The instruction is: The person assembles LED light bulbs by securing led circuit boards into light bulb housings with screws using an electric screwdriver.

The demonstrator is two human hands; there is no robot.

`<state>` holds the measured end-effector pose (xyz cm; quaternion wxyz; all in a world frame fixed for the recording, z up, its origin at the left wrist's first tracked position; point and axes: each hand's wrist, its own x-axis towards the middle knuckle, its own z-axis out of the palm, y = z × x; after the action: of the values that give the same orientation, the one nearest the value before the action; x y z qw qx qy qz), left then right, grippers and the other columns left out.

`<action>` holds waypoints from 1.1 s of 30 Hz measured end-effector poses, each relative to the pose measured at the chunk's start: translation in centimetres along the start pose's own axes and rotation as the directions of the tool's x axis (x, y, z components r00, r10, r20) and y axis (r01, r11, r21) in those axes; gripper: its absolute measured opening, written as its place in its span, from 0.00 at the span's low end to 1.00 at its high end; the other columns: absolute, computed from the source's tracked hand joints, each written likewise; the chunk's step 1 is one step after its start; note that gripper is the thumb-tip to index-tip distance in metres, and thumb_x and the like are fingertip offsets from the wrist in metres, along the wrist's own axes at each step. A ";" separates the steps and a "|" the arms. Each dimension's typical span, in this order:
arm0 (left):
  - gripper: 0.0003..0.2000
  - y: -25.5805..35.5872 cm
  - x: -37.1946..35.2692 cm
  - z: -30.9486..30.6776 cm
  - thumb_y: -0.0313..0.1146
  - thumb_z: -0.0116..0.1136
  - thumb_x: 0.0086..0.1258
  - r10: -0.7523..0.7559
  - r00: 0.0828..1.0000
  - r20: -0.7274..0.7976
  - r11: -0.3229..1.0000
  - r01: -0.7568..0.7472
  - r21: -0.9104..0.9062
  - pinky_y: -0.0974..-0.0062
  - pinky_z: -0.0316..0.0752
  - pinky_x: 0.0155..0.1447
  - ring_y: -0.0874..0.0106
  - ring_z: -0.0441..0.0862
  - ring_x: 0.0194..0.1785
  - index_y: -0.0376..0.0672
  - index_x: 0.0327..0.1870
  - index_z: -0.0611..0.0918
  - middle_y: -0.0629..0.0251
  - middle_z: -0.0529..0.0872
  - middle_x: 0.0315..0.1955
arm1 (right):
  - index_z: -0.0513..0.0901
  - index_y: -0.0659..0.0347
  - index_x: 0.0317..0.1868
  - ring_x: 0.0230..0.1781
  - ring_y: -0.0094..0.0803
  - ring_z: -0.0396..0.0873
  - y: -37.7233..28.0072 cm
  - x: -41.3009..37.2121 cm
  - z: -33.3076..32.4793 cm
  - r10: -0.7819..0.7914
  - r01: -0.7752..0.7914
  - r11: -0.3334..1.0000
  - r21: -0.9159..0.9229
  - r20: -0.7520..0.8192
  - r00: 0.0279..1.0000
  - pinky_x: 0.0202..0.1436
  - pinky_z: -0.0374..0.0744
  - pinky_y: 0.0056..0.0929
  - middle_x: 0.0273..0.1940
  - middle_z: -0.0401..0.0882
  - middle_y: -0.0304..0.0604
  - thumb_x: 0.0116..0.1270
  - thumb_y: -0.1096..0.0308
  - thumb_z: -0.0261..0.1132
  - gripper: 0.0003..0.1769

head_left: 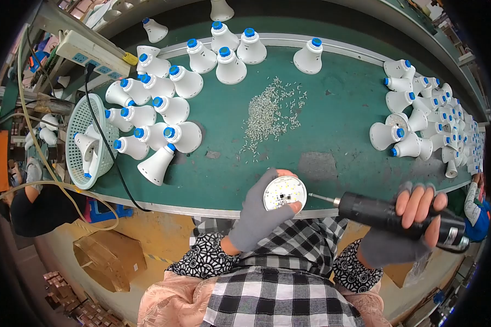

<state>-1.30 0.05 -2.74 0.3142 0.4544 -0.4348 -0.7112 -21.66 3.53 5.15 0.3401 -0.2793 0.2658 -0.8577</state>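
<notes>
My left hand (262, 210), in a grey fingerless glove, is closed round a white bulb housing, its round LED board (285, 193) facing up with the thumb on its rim. My right hand (409, 223), gloved the same way, grips a black electric screwdriver (373, 211). The driver lies nearly level, its thin metal bit pointing left, the tip just right of the board and apart from it. Beyond my hands a loose pile of small screws (267, 111) is spread on the green table (343, 98).
White bulb housings with blue caps (232, 68) stand at the back and left; many more (401, 101) crowd the right. A pale green basket (95, 177) holds some at left. A black cable (105, 136) hangs from a power strip (87, 57). People are partly visible at both sides.
</notes>
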 end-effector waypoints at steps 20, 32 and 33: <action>0.24 -1.0 0.2 -0.2 0.31 0.62 0.60 -0.137 0.990 -0.028 0.908 0.114 -0.403 0.68 0.77 0.59 0.66 0.80 0.56 0.38 0.59 0.73 0.60 0.80 0.51 | 0.67 0.60 0.43 0.27 0.24 0.68 -1.6 -2.6 0.7 -0.126 0.135 0.977 -0.166 0.064 0.990 0.39 0.67 0.28 0.28 0.63 0.35 0.63 0.68 0.62 0.13; 0.19 -0.8 0.7 2.2 0.31 0.58 0.65 -0.075 0.991 -0.109 0.942 0.035 -0.333 0.75 0.79 0.48 0.72 0.83 0.44 0.39 0.56 0.73 0.60 0.80 0.46 | 0.65 0.57 0.45 0.26 0.25 0.71 -2.0 -3.6 0.6 -0.166 0.192 0.964 -0.185 0.147 0.975 0.40 0.72 0.29 0.29 0.66 0.36 0.60 0.67 0.67 0.19; 0.19 -0.7 0.7 2.5 0.32 0.58 0.65 -0.083 0.990 -0.117 0.946 0.041 -0.322 0.75 0.79 0.48 0.73 0.83 0.44 0.40 0.56 0.73 0.61 0.80 0.46 | 0.65 0.56 0.45 0.26 0.26 0.71 -2.1 -3.9 0.7 -0.168 0.192 0.956 -0.221 0.123 0.978 0.40 0.73 0.30 0.29 0.67 0.37 0.60 0.66 0.67 0.19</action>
<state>-3.85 0.63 -3.13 0.3886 0.4561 -0.2784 -0.7506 -19.74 7.50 5.91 0.2390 -0.3840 0.3198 -0.8326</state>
